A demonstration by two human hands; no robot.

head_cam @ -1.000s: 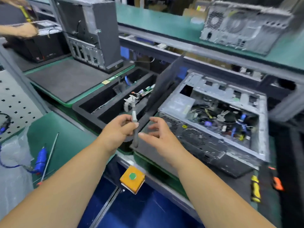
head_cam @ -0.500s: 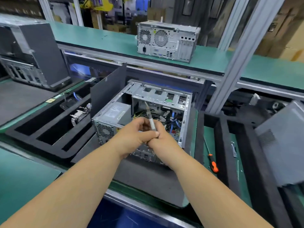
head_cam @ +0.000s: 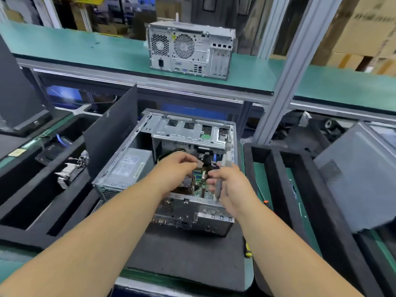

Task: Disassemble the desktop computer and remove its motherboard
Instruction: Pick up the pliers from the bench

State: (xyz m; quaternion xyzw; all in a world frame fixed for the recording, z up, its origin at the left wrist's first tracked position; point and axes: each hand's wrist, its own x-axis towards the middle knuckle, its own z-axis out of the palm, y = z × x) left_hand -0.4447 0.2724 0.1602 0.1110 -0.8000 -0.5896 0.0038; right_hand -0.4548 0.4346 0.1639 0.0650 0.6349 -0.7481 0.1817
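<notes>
Now, left to right: my left hand pinches something small I can't make out, the motherboard lies just below and between both hands inside the case, my right hand grips an upright tool; no label is legible.

The motherboard is largely concealed beneath both hands. What the left hand pinches (a grey blur) cannot be identified. The tool in the right hand is motion-blurred; its tip is hidden. Both elbows are cropped by the lower edge.
</notes>
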